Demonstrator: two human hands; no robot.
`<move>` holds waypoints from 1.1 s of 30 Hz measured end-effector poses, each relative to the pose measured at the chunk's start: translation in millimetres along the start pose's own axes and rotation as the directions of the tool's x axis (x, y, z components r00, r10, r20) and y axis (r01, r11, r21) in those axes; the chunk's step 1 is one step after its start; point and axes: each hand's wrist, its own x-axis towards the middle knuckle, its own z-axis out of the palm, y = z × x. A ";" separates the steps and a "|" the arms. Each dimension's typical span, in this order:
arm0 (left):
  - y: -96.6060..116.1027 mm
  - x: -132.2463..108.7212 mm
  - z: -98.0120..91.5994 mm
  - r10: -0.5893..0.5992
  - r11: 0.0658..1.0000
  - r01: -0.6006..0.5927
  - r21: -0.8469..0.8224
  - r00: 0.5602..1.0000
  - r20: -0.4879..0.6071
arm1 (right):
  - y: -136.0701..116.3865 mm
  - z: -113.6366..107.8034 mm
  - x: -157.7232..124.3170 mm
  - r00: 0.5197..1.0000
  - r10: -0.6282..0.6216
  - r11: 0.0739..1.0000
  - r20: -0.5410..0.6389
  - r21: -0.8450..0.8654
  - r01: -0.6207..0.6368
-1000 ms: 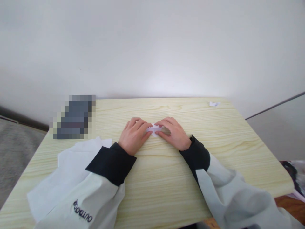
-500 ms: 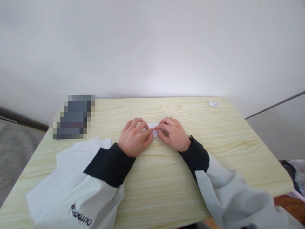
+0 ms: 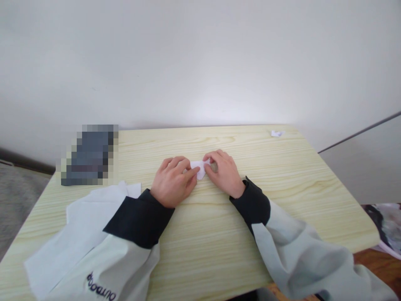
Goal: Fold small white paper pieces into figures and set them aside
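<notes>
Left hand (image 3: 171, 180) and right hand (image 3: 224, 171) are near each other, with the small white paper (image 3: 201, 172) between them. I see the right hand pinching the right end of the paper between thumb and forefinger. Fingers of the left hand lie on its left part, but whether they pinch it or only press it, I cannot tell from my distance. The paper is around the middle of the worktop (image 3: 213, 234), well apart from its left and right edges.

For moving, I have a broad stretch of bare wood pattern from the right hand to the right edge, and another between the two sleeves, down to the near edge. The far edge runs along the white wall (image 3: 200, 62), which limits me there. On the left I have less room: loose sheets (image 3: 84, 221) lie partly under the left sleeve (image 3: 125, 259), and a dark object (image 3: 90, 154) occupies the far left corner. Near the far right corner lies a white scrap (image 3: 277, 133).

As for writing, I can read "OUTDOOR" in dark letters on the left sleeve, slanted and turned upside down to me. The dark object is pixelated, so any label on it is unreadable.
</notes>
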 end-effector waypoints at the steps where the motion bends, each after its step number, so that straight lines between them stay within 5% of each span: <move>1: 0.1 -0.2 -0.1 -0.004 1.000 0.004 -0.004 1.000 0.000 | 1.3 -0.8 0.3 1.000 -0.012 1.000 0.005 0.029 0.012; 10: -2.0 -3.6 0.5 -0.037 0.996 0.038 -0.077 0.999 0.014 | 15.3 -6.3 0.8 0.997 -0.073 0.976 -0.022 0.204 0.076; 18: -6.0 -3.8 8.2 -0.198 0.943 0.211 -0.255 0.977 0.078 | 10.8 -1.6 -4.5 0.986 -0.165 0.986 0.013 0.007 0.165; 23: -5.9 -4.7 8.0 -0.292 0.926 0.305 -0.224 0.952 0.090 | 11.3 -2.7 -3.5 0.982 -0.182 0.983 0.056 0.015 0.182; 33: -9.6 -3.6 9.2 -0.246 0.901 0.262 -0.346 0.965 0.091 | 9.6 -6.7 -2.9 0.980 -0.188 0.980 0.064 0.076 0.183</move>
